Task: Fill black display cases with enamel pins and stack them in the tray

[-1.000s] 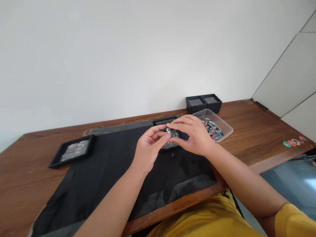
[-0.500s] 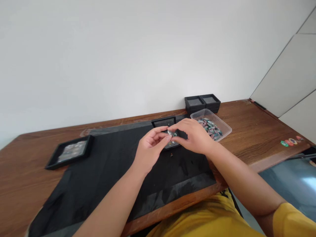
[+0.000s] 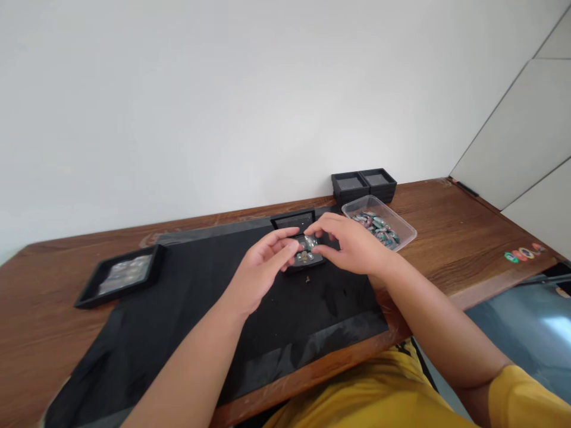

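A small black box (image 3: 307, 267) sits open on a black mat (image 3: 191, 315), with its lid (image 3: 285, 223) raised at the far side. Inside are small pale and gold-toned pieces (image 3: 305, 257) and a shiny clear piece (image 3: 311, 241). The person's left hand (image 3: 261, 264) is at the box's left, thumb and forefinger parted; whether it grips anything cannot be told. The right hand (image 3: 350, 242) curves in from the right, its thumb and fingertips around the shiny piece; whether they pinch it is unclear. One tiny item (image 3: 307, 279) lies on the mat just in front of the box. To the right, a clear plastic tub (image 3: 408, 229) holds many pink, green and silvery pieces (image 3: 379, 230). Behind the tub, two stacks of black trays (image 3: 351, 193) stand side by side. At far left, a black tray (image 3: 154, 273) contains pale pieces (image 3: 127, 274). The mat covers part of a brown wooden surface (image 3: 446, 238) against a white wall (image 3: 267, 107). Round stickers (image 3: 525, 254) mark the surface's right end.
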Demonstrator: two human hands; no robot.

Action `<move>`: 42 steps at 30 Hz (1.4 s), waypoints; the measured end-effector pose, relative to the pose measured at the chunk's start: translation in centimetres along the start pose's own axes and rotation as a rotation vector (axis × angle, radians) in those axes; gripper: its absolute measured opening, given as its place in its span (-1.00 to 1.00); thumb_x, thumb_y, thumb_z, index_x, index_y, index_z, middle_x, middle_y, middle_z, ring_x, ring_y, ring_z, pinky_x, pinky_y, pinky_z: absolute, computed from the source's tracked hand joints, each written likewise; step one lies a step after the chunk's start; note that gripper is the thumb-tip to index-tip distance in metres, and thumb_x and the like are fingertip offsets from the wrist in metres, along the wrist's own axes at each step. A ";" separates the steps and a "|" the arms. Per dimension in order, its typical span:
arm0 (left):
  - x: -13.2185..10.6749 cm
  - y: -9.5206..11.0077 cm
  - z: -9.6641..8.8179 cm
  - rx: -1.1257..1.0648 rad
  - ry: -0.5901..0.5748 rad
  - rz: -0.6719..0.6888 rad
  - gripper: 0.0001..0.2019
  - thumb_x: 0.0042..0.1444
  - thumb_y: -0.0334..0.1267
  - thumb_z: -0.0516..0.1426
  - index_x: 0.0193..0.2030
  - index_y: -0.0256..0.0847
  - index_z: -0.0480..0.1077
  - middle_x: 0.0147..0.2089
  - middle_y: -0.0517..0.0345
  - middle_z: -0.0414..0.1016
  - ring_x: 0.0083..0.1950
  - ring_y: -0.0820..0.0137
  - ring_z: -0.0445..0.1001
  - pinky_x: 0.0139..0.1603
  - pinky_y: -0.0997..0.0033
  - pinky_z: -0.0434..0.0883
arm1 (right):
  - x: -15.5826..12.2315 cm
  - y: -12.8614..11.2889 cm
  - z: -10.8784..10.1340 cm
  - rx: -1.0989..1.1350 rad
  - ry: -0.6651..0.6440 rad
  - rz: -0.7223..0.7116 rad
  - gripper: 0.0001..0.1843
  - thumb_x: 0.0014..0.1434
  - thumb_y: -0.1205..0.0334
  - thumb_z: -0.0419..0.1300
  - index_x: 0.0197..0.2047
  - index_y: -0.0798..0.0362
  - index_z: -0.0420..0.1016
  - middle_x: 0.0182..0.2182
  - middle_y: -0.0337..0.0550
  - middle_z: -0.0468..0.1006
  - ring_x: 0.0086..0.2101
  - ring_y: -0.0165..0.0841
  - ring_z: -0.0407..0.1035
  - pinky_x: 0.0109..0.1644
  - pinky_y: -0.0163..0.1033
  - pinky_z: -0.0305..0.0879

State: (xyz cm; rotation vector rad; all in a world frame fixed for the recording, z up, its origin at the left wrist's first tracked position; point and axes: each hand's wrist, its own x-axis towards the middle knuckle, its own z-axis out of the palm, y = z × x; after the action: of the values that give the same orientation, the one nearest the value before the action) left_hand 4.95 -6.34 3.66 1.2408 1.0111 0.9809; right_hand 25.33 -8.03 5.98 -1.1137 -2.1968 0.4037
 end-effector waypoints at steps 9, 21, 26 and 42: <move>1.2 -0.6 -1.4 0.084 0.249 0.040 -0.58 -0.20 -0.02 0.37 -0.19 -0.18 0.57 -0.41 0.22 0.46 -0.41 0.46 0.29 -0.42 0.46 0.22 | 0.0 0.4 0.6 -0.233 -0.305 0.375 -0.74 0.17 0.33 0.33 -0.04 0.07 0.58 -0.42 -0.25 0.49 -0.40 -0.39 0.32 -0.27 -0.29 0.09; 1.6 -1.1 -1.6 0.165 0.271 0.017 -0.59 -0.22 0.01 0.35 -0.24 -0.16 0.58 -0.40 0.20 0.46 -0.41 0.45 0.27 -0.41 0.44 0.24 | 0.4 1.0 0.8 -0.227 -0.394 0.436 -0.72 0.15 0.22 0.36 -0.05 0.05 0.59 -0.37 -0.24 0.54 -0.39 -0.41 0.36 -0.32 -0.30 0.11; 1.5 -1.0 -1.5 0.195 0.248 0.034 -0.55 -0.24 0.04 0.35 -0.22 -0.16 0.56 -0.40 0.19 0.47 -0.43 0.44 0.28 -0.45 0.45 0.20 | 0.4 0.8 0.9 -0.237 -0.370 0.436 -0.72 0.18 0.19 0.33 -0.04 0.05 0.59 -0.37 -0.23 0.56 -0.38 -0.40 0.37 -0.32 -0.30 0.11; 1.4 -1.1 -1.6 0.263 0.205 0.045 -0.53 -0.20 0.12 0.34 -0.21 -0.15 0.56 -0.42 0.19 0.48 -0.42 0.41 0.34 -0.43 0.43 0.25 | 0.6 0.4 0.8 -0.166 -0.383 0.418 -0.75 0.15 0.23 0.34 -0.08 0.05 0.58 -0.40 -0.25 0.55 -0.41 -0.43 0.35 -0.34 -0.32 0.09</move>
State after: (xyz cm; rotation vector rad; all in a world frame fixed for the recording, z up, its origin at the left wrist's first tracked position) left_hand 3.79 -4.63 2.39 1.4039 1.3096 1.0497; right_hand 24.83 -7.30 5.38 -1.7165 -2.3446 0.6690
